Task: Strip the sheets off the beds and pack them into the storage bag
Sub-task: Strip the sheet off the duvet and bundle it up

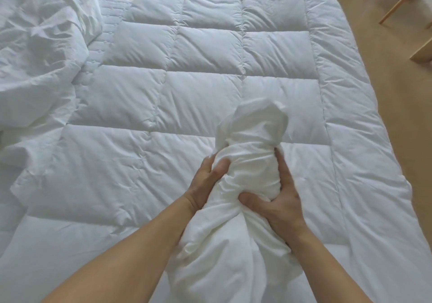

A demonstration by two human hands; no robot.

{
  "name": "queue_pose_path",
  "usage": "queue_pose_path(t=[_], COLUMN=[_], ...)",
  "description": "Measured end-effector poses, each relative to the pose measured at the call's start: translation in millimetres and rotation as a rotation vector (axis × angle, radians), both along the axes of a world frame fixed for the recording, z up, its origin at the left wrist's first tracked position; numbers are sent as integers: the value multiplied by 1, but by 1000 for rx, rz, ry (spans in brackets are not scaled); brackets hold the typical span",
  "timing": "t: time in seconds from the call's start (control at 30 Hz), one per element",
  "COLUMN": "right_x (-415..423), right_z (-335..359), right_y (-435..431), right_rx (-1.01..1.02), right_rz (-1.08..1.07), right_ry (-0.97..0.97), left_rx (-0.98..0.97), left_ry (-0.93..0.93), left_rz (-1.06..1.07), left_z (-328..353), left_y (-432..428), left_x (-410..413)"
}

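1. Bunched white sheet [251,136] sat lower centre of frame, held above the quilted duvet [187,73].
2. Left hand [207,181] curled round its left side; right hand [279,201] clamped its right side, thumb dug in.
3. Likely step: wadding the sheet. Best squeeze tight and gather the loose tail at bottom centre.
4. Storage bag not in view; another crumpled sheet [35,45] lay upper left.

Sheet bundle [250,162] btwn L hand [205,181] & R hand [280,199], atop duvet [187,92]; linen heap [39,45] far left
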State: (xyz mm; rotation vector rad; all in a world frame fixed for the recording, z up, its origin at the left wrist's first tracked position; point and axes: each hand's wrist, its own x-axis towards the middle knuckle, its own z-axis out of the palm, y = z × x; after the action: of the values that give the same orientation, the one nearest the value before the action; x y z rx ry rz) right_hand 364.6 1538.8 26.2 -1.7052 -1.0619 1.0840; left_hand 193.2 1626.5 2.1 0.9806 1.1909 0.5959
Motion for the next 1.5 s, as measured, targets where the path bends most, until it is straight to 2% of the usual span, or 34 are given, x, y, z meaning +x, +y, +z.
queue_pose_path(t=[0.07,0.17,0.23,0.3,0.4,0.47,0.57,0.67,0.73,0.77,0.8,0.87,0.93,1.0,1.07,1.1,1.17,1.23,1.3,1.37,1.43,1.47,1.5], right_x=[-14,-45,-68,-88,-105,-109,-110,-99,-87,-82,-76,-65,-51,-41,-38,-40,-45,-51,-54,-56,-53,-52,-52], right_z=[-14,-35,-40,-40,-38,-37,-36,-33,-31,-31,-30,-29,-30,-33,-37,-38,-42,-49,-58,-59,-61,-62,-63], right_y=[-5,1,11,16,20,25,31,33,35,38,40,45,55,79,107,119,134,136,131,125,121,120,119], right_rx=[-116,-155,-180,-231,-324,-343,-346,-315,-302,-313,-322,-215,196,607,760,729,486,225,129,123,173,203,222], right_rz=[70,64,14,-40,-134,-176,-208,-196,-109,-42,33,143,315,591,820,907,1023,1043,1030,1018,957,927,907], right_ry=[-136,-237,-271,-295,-270,-223,-91,89,87,25,-117,-608,-971,-1076,-1103,-1117,-1131,-1120,-1120,-1118,-1106,-1109,-1113], left_rx=[-118,-175,-94,66,291,383,348,306,252,224,199,169,163,171,179,185,189,133,-12,-200,-311,-301,-280], left_ry=[119,294,528,741,726,742,842,866,893,923,953,1004,1036,1050,1046,1034,986,888,715,495,171,97,156], left_rz=[-93,-246,-261,-190,-22,-73,-152,-172,-178,-180,-182,-201,-231,-255,-259,-258,-217,-84,95,195,341,399,429], left_z=[-19,-25,-14,-5,11,14,5,-6,-14,-18,-22,-27,-34,-41,-43,-42,-37,-27,-11,1,9,12,13], left_y=[-15,-10,3,5,-42,-84,-119,-128,-128,-127,-124,-118,-116,-117,-116,-116,-117,-117,-109,-97,-85,-79,-74], left_x=[-21,-56,-69,-76,-80,-78,-72,-54,-42,-36,-31,-26,-25,-29,-35,-37,-39,-32,-21,-20,-32,-35,-33])
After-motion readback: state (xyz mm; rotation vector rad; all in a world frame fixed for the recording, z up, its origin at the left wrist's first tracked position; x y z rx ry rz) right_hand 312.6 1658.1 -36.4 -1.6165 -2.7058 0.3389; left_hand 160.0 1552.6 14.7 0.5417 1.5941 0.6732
